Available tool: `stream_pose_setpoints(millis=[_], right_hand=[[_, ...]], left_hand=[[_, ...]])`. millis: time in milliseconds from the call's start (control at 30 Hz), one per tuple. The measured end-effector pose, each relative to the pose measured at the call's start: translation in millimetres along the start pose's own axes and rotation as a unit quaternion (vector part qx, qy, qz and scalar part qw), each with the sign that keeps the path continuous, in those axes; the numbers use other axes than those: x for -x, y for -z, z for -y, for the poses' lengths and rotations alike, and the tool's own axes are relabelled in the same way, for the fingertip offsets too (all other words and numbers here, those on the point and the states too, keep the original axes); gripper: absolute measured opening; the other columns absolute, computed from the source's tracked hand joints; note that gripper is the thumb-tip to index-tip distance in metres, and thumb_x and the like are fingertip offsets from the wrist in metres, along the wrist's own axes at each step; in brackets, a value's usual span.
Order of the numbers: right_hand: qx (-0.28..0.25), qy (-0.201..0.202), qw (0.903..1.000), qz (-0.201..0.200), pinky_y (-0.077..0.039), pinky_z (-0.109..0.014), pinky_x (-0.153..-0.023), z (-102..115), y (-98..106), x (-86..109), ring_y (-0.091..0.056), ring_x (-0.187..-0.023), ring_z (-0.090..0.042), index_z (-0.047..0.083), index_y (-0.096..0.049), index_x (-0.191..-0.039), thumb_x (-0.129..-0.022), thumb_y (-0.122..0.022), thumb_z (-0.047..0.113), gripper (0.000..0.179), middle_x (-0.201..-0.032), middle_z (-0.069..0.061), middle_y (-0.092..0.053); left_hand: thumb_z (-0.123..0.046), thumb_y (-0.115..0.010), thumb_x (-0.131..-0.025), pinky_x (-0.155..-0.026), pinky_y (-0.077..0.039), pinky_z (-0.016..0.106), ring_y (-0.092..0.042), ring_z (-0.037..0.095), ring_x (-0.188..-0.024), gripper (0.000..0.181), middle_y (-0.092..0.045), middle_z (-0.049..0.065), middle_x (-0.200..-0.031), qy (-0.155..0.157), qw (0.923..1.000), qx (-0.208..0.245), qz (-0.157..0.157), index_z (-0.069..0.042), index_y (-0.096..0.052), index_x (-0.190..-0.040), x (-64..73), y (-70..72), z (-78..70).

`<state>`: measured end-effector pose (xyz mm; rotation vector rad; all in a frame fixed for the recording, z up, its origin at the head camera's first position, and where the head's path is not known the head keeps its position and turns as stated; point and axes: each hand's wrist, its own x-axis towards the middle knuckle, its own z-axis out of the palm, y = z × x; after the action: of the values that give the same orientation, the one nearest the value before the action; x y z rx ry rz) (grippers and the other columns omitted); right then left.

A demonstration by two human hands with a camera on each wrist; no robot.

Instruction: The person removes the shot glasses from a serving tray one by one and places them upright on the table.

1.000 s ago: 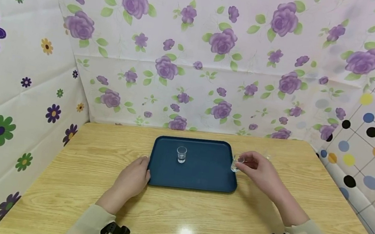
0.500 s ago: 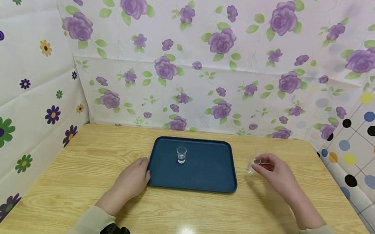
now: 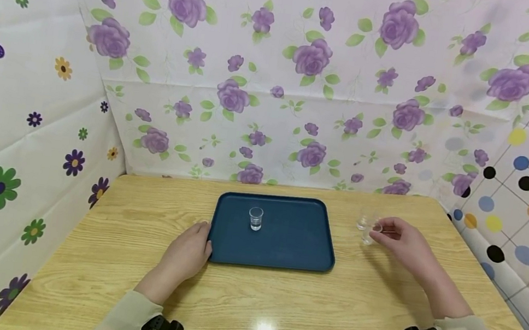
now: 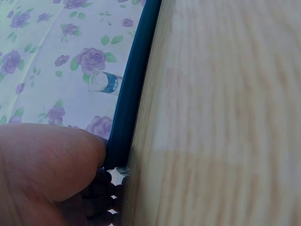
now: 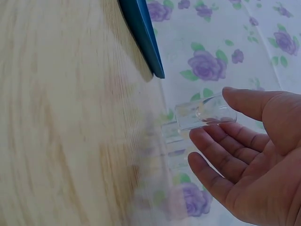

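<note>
In the head view, my right hand [image 3: 401,242] pinches a small clear shot glass [image 3: 367,236] between thumb and fingers, upright and close over the table right of the tray. The right wrist view shows this shot glass [image 5: 207,113] between the thumb [image 5: 249,102] and fingertips. Just behind it, another clear glass [image 3: 362,222] stands on the table. My left hand [image 3: 187,249] grips the left edge of the dark blue tray [image 3: 284,244], thumb against its side in the left wrist view. A further shot glass [image 3: 255,219] stands upright on the tray, left of its middle.
The light wooden table [image 3: 227,309] runs up to a flowered cloth [image 3: 268,132] behind the tray. Patterned cloths also flank the left and right sides.
My right hand has moved right from the tray's right edge with the shot glass and onto the table side, near the other glass. My left hand and the tray have stayed put.
</note>
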<state>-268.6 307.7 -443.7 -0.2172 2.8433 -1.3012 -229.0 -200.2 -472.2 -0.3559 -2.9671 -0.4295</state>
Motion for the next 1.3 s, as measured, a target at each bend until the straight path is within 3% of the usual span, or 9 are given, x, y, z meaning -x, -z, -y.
stream_pose_setpoints(millis=[200, 700, 1300], right_hand=[[0.001, -0.007, 0.9999, 0.009, -0.059, -0.052, -0.102, -6, 3, 0.3, -0.064, -0.13, -0.042, -0.004, -0.06, -0.145, -0.111, -0.069, 0.045, 0.06, -0.14, -0.023, -0.066], [-0.006, -0.018, 0.9994, 0.028, -0.06, -0.046, -0.098, -17, 0, -4.8, -0.065, -0.128, -0.041, 0.001, -0.065, -0.136, -0.109, -0.072, 0.045, 0.052, -0.135, -0.019, -0.068], [0.005, -0.016, 0.9994, 0.031, -0.06, -0.045, -0.097, -18, -1, -5.8, -0.066, -0.126, -0.039, 0.0, -0.065, -0.138, -0.109, -0.073, 0.045, 0.054, -0.133, -0.018, -0.068]], left_hand=[[-0.007, -0.065, -0.111, -0.119, -0.05, 0.057, -0.054, 0.047, -0.146, 0.051, -0.055, 0.034, -0.155, -0.001, 1.0, -0.002, 0.003, 0.017, -0.052, -0.154, 0.9, 0.6, 0.2], [-0.008, -0.064, -0.111, -0.119, -0.05, 0.058, -0.054, 0.047, -0.146, 0.051, -0.054, 0.035, -0.156, -0.001, 1.0, -0.001, 0.005, 0.017, -0.051, -0.155, 0.1, 1.6, -0.2], [-0.009, -0.065, -0.111, -0.119, -0.051, 0.058, -0.054, 0.047, -0.146, 0.052, -0.054, 0.034, -0.157, 0.0, 1.0, 0.001, 0.004, 0.016, -0.051, -0.155, -2.1, -1.5, 1.8]])
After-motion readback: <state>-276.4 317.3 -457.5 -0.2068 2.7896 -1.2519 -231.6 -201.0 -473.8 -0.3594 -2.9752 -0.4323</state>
